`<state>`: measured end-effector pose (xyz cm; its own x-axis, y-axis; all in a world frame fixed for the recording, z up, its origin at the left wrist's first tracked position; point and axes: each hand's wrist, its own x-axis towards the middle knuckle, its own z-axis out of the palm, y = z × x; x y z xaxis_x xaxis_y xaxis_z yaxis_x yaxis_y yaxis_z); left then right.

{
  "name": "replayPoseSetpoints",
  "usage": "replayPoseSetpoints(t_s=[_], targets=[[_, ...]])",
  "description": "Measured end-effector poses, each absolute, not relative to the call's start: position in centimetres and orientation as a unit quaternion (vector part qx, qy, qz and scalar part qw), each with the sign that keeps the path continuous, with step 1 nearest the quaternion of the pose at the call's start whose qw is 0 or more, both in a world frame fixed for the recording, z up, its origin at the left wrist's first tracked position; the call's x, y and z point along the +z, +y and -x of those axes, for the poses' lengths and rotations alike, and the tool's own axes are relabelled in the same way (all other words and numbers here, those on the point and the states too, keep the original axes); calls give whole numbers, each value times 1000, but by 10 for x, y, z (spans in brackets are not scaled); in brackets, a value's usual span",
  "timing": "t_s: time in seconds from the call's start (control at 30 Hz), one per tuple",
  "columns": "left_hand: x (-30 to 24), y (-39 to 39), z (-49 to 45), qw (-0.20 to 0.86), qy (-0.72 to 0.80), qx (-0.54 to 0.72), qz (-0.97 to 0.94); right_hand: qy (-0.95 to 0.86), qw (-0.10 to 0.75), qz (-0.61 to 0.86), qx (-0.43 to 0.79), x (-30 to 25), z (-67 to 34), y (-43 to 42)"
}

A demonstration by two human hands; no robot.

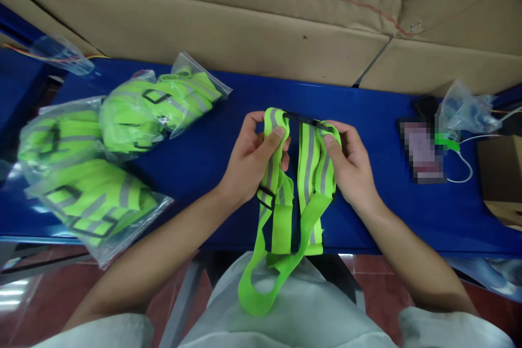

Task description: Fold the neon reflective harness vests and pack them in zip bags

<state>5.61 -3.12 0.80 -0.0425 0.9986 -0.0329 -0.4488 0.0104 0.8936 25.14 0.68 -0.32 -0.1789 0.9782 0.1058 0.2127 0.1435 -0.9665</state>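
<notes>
With similar bagged straps [95, 193] already lying at left, one loose strap [310, 168] is held unbagged at the front of the bench [191, 174], only partly gathered, its folds pinched closed in left hand [249, 167] and right hand [351, 166].

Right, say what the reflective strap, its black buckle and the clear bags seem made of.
Reflective strap: seemingly fabric webbing, perhaps synthetic, matte yellow-green with grey bands; droops in soft loops.
Black buckle: probably moulded plastic, dull; its shape looks rigid, though detail is blurred.
Clear bags: likely thin plastic film, glossy; see-through with wrinkles and glare.
</notes>
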Motion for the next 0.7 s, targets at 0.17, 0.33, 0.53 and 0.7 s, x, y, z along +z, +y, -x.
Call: replayPoseSetpoints(t_s=[0.17, 0.33, 0.53, 0.7], targets=[[9, -31, -58, 613, 399, 585, -351, -484, 413, 507, 581, -4, -252, 11], [10, -31, -57, 601, 398, 583, -374, -369, 317, 466, 739, 11, -250, 13], [12, -26, -52, 581, 422, 609, -338, -369, 273, 407, 790, 13, -257, 17], [11, -23, -48, 576, 428, 613, -331, -404, 279, 403, 773, 7, -259, 18]])
